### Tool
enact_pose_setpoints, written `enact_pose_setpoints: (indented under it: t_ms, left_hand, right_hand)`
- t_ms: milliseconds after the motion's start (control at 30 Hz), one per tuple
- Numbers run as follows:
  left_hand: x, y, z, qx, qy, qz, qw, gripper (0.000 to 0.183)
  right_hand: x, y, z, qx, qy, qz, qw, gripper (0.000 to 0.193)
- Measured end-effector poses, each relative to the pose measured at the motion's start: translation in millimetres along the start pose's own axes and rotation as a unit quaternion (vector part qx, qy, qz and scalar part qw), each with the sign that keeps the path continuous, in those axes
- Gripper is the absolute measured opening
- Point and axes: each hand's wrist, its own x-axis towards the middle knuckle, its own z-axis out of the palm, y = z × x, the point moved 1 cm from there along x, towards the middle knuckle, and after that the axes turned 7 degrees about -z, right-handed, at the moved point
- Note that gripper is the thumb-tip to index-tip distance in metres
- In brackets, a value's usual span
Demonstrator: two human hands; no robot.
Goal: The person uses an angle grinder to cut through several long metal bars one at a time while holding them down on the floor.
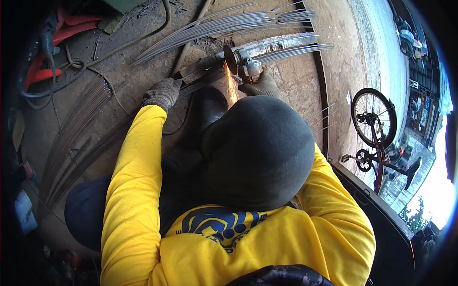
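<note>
My right hand (267,86), in a grey knit glove, grips an angle grinder (250,71). Its disc (231,59) stands nearly upright, and orange sparks (232,90) stream from its lower edge toward me. To the left, my left hand (163,92), also gloved, is closed around the bundle of thin metal rods (191,88) that runs under the disc. A dark metal bar (202,66) lies just beyond the bundle. A black boot (213,101) stands close to the sparks. A large, dark, rounded shape (262,152) hides my right forearm and part of that hand.
Bundles of thin rods lie beyond the grinder (214,31) and at the left (71,138). A cable (143,45) winds across the floor near red-handled tools (45,74). A raised metal edge (320,71) runs along the right; past it stands a bicycle (374,124).
</note>
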Motion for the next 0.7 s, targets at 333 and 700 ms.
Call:
enact_pose_setpoints:
  t_ms: [333, 700]
  left_hand:
    - [0.1, -1.6, 2.9, 0.014, 0.007, 0.018, 1.0, 0.062]
    - [4.1, -2.0, 2.1, -0.004, 0.006, 0.003, 1.0, 0.061]
  right_hand:
    - [-3.7, 0.1, -0.5, 0.005, 0.002, 0.009, 1.0, 0.104]
    - [-16.1, -12.0, -5.0, -0.041, -0.003, 0.053, 0.998, 0.104]
